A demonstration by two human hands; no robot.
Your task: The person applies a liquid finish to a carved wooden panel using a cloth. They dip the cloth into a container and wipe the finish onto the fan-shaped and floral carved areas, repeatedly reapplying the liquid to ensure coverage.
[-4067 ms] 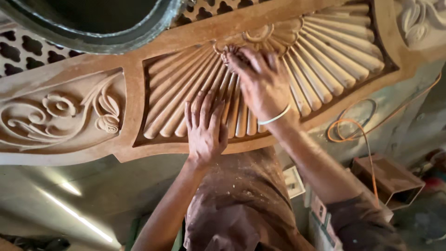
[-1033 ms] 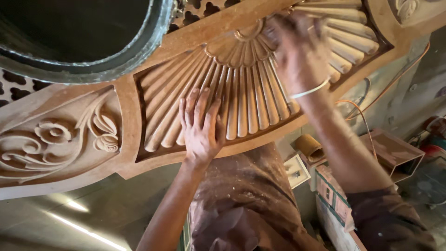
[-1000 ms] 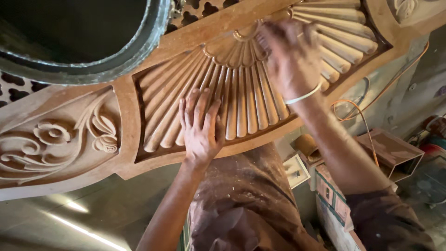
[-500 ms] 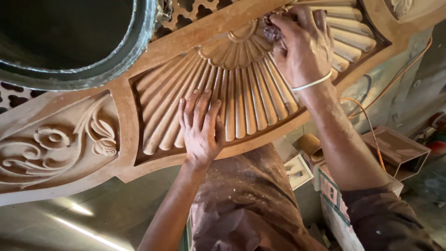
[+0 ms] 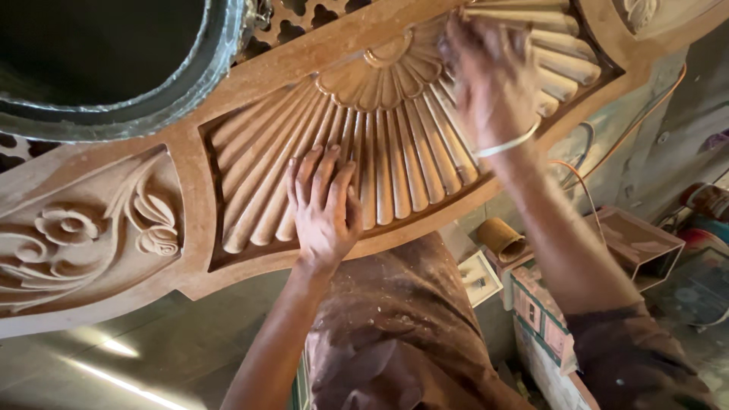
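Dark round opening (image 5: 91,53): it sits at the upper left, with a thick grey-green rim, and it touches the top edge of the wooden panel
Flower relief (image 5: 72,243): at the far left of the panel, roses and curling stems are carved in a sunken field
Carved panel (image 5: 190,159): a long brown wooden board with a raised frame; it runs across the whole view from lower left to upper right
Fan carving (image 5: 395,144): it is in the middle of the panel, many long ribs spreading out from a small shell shape at the top; both hands are on it
Left hand (image 5: 325,209): it lies flat, palm down, on the lower ribs of the fan; the fingers (image 5: 307,171) are straight and a little spread, and they pinch nothing
Apron (image 5: 395,326): brown cloth with dust on it, below the panel between the two arms
Right hand (image 5: 493,80): it is on the upper right ribs of the fan and is blurred; the fingers seem bent down on the wood, but I cannot tell if they pinch something
Bangle (image 5: 510,143): a thin pale ring around the right wrist
Orange cable (image 5: 630,129): it hangs at the right, beside the panel edge
Open box (image 5: 638,243): lower right, near the right forearm
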